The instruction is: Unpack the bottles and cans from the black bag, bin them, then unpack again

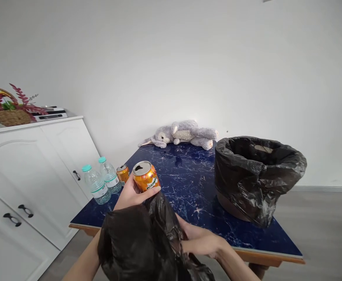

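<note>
My left hand [134, 197] is wrapped round an orange Mirinda can [147, 177], held upright with its top opened. A black plastic bag [135, 242] hangs in front of me, over part of my left forearm and just below the can. My right hand [195, 236] grips the side of this bag, its fingertips hidden by the plastic. Behind my left hand a second orange can [123, 173] stands on the table. To its left are two clear bottles with turquoise caps, a nearer bottle [98, 187] and a farther bottle [110, 175].
A bin [258, 175] lined with black plastic stands at the right of the blue marbled table [185, 171]. Against the wall lies a grey plush rabbit [182, 134]. White cabinets [27, 168] on the left carry a flower basket [13, 116].
</note>
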{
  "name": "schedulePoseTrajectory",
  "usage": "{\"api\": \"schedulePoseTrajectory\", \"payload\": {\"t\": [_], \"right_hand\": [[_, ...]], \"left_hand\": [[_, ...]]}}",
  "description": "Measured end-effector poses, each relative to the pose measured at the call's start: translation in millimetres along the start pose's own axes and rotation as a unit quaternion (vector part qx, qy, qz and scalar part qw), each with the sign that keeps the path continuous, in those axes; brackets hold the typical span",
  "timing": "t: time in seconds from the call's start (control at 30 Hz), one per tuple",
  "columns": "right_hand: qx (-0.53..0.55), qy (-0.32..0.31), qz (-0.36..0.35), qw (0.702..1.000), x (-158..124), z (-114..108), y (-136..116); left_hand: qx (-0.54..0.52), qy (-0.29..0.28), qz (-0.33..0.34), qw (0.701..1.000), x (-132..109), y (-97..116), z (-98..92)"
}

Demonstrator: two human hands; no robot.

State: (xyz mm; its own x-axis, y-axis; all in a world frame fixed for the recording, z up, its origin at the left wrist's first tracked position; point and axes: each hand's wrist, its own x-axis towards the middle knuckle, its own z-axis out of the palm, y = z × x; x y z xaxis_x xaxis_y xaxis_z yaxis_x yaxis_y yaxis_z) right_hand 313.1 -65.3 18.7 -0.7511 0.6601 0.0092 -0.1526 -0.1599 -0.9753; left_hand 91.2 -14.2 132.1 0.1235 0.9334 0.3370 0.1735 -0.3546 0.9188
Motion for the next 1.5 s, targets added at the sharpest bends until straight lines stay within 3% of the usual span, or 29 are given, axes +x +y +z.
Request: {"api": "schedulePoseTrajectory", "payload": {"t": [0.1,0.2,0.3,0.37,0.43,0.5,0.6,0.73,0.87,1.07,1.27,1.4,1.5], "right_hand": [[-0.038,0.000,0.001,0.999,7.7,9.5,-7.2],[-0.115,0.095,-0.053,0.987,6.2,9.0,-20.9],[-0.245,0.232,-0.127,0.933,-0.8,2.2,-29.5],[-0.316,0.316,-0.135,0.884,-5.0,-4.2,-27.5],[-0.362,0.384,-0.132,0.839,-7.4,-12.0,-20.0],[-0.396,0.420,-0.133,0.806,-7.4,-21.0,-10.2],[-0.438,0.420,-0.139,0.782,-4.7,-35.4,3.2],[-0.473,0.424,-0.133,0.761,-0.9,-50.2,19.2],[-0.494,0.430,-0.119,0.746,-0.1,-56.3,37.8],[-0.509,0.411,-0.066,0.753,-1.4,-58.8,54.1],[-0.509,0.397,-0.084,0.759,-3.6,-58.7,52.3],[-0.503,0.393,-0.087,0.765,-5.0,-58.2,51.9],[-0.501,0.398,-0.081,0.764,-4.9,-57.8,53.5]], "left_hand": [[-0.002,-0.014,-0.018,1.000,-6.1,10.6,-9.8],[-0.031,0.010,-0.010,0.999,-13.8,22.4,-24.9],[-0.061,0.073,0.028,0.995,-18.9,38.2,-35.2],[-0.046,0.122,0.040,0.991,-19.9,44.2,-39.9],[-0.010,0.163,0.034,0.986,-19.2,38.1,-45.8],[0.025,0.194,0.014,0.981,-17.3,16.2,-55.0],[0.075,0.236,-0.037,0.968,-11.8,-37.7,-74.4],[0.152,0.283,-0.036,0.946,-1.1,-106.9,-97.8],[0.175,0.293,-0.044,0.939,8.9,-143.0,-107.3],[0.210,0.280,-0.052,0.935,10.3,-156.3,-109.3],[0.219,0.369,-0.023,0.903,-36.6,-165.3,-100.3],[0.208,0.193,-0.058,0.957,-56.4,-155.5,-90.3],[0.210,0.148,-0.069,0.964,-49.3,-145.8,-86.5]]}}
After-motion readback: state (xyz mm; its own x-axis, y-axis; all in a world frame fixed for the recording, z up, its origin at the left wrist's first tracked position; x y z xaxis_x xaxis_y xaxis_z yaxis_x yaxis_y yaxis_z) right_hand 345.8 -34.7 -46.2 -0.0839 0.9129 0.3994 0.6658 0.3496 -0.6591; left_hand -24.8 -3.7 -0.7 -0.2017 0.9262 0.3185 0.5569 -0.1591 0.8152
